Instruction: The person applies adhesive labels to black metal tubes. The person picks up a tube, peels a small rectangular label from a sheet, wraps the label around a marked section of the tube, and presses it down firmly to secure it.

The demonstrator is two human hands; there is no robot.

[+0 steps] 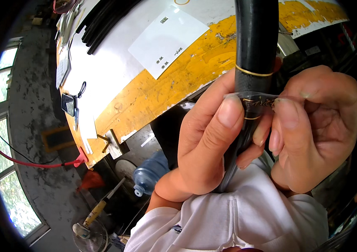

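Observation:
A glossy black rod (257, 38) with thin gold rings rises in front of me, its lower end running down toward my white shirt. My left hand (205, 143) is closed round it from the left. Across the rod, between two gold rings, lies a clear film strip (256, 100) with small gold lettering. My left thumb presses the strip's left end. At its right end, my right hand (317, 126) pinches the film between thumb and forefinger; its lower fingers are curled near the rod. The rod's far side is hidden.
Beyond my hands stands a white table with a worn yellow edge (195, 69). On it lie a white sheet (168, 42) with small dark labels, several black rods (103, 23) and a small dark device (67, 103). Below are a blue water jug (150, 172) and a fan (91, 237).

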